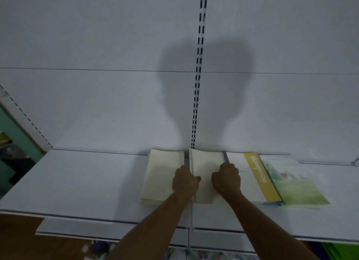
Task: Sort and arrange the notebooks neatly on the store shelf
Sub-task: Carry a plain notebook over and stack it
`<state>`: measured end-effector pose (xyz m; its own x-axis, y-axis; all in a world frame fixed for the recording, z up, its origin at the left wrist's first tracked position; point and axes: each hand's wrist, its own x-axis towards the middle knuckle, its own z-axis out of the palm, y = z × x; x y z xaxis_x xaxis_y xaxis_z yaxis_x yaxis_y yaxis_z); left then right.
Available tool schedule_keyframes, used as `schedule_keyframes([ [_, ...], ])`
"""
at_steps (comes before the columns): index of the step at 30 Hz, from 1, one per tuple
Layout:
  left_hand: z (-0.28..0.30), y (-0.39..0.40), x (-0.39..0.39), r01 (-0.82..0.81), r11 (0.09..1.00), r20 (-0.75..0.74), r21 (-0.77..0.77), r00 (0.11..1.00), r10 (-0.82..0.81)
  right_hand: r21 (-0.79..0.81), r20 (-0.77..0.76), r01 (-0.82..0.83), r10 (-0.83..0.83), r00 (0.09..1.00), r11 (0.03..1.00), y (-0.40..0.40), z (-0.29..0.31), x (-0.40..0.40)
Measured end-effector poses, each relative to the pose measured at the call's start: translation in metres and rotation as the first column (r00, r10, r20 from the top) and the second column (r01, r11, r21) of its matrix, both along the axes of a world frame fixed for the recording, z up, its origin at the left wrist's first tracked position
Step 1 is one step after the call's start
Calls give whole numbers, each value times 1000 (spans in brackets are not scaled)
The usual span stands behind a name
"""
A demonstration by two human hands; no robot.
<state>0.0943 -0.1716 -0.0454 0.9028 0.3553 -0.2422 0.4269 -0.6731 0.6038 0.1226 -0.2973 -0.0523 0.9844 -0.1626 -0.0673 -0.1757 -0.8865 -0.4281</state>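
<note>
Now your left hand (185,180) and your right hand (226,177) each curl around a side edge of the cream notebook (206,174), which lies flat on the white shelf (87,182). Another cream notebook (162,176) lies just beside it on the left. On the right lie a yellow-striped notebook (252,179) and a green notebook (295,186).

Two bare forearms, no sleeves; hands (206,179) without rings, watch.
</note>
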Motion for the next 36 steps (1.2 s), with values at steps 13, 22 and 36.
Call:
schedule_keyframes([
  [13, 14, 45, 14, -79, 944, 54, -319, 993, 101, 91, 88, 65, -73, 993, 994, 32, 2, 3],
  [22, 7, 154, -14, -202, 940, 76, -276, 970, 231, -40, 19, 35, -34, 999, 999, 103, -2, -6],
  [36, -14, 149, -19, -38, 994, 37, 99, 999, 34, -166, -1, -26, 26, 1000, 986, 103, -4, -10],
])
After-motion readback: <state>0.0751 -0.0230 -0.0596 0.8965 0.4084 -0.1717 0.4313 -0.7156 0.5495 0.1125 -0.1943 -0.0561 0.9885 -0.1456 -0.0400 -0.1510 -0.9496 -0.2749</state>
